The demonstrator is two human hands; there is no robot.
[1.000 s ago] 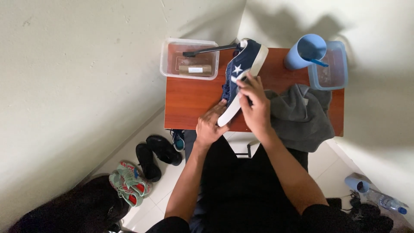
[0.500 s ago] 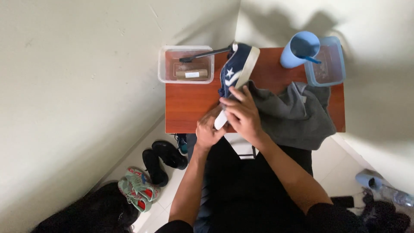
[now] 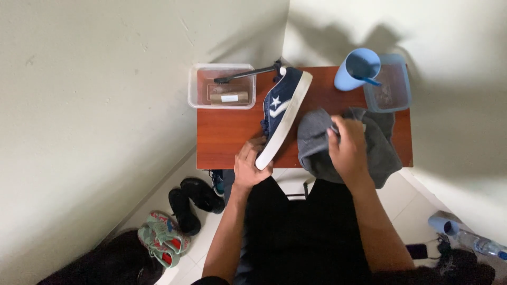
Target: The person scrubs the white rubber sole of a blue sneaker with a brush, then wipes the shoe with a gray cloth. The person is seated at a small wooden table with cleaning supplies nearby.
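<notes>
A clear plastic tub (image 3: pixel 222 86) with a small white rectangular label sits at the far left corner of the reddish wooden table (image 3: pixel 227 134). The left hand (image 3: pixel 250 165) grips the heel of a navy canvas sneaker with a white rubber sole (image 3: pixel 283 111), lying on its side mid-table. The right hand (image 3: pixel 348 146) clutches a crumpled grey cloth (image 3: pixel 383 150) just beside it.

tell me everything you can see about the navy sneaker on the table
The navy blue sneaker with a white rubber sole looks like suede or canvas, with a white star and stripe on its side. It lies tipped on its side on the small reddish-brown wooden table, sole edge facing right, one end toward the wall and the other at the table's front edge. The left hand grips that near end. Its far end lies close to a clear plastic container.
</notes>
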